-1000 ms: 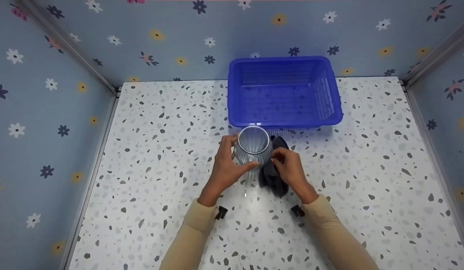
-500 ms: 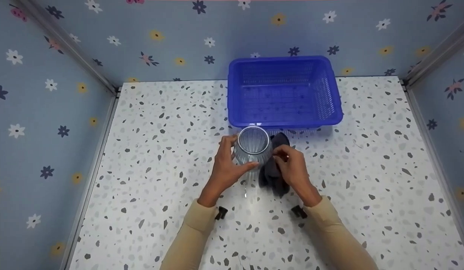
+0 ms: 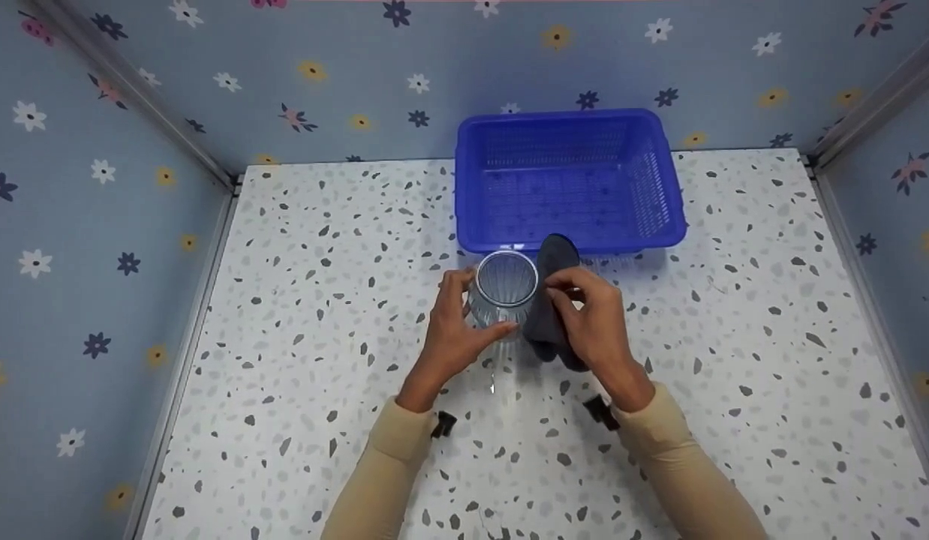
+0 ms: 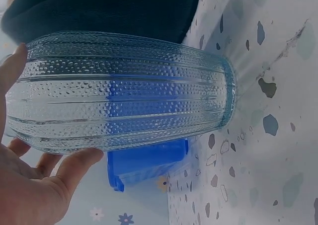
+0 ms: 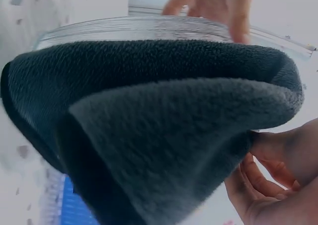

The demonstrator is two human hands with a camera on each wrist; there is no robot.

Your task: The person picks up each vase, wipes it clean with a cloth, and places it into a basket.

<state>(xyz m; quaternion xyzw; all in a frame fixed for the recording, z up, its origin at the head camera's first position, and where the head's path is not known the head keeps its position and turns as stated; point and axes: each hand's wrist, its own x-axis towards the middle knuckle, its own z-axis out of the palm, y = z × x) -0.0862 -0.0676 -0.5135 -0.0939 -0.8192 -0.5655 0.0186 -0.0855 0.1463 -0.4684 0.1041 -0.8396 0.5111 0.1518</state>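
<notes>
The ribbed glass jar (image 3: 504, 289) stands upright on the speckled table (image 3: 299, 300), just in front of the blue basket (image 3: 569, 180), near the centre of the head view. The left hand (image 3: 451, 336) wraps its fingers and thumb round the jar from about eight o'clock, seemingly to steady it. At the jar's three o'clock the right hand (image 3: 596, 322) pinches a folded dark cloth (image 3: 551, 300) and holds it flat against the glass wall, a grip that suits wiping. The cloth's top reaches the basket's near rim in the picture. The cloth hides the jar's right flank and most of the right hand's fingers; whether the jar holds anything is hard to tell.
</notes>
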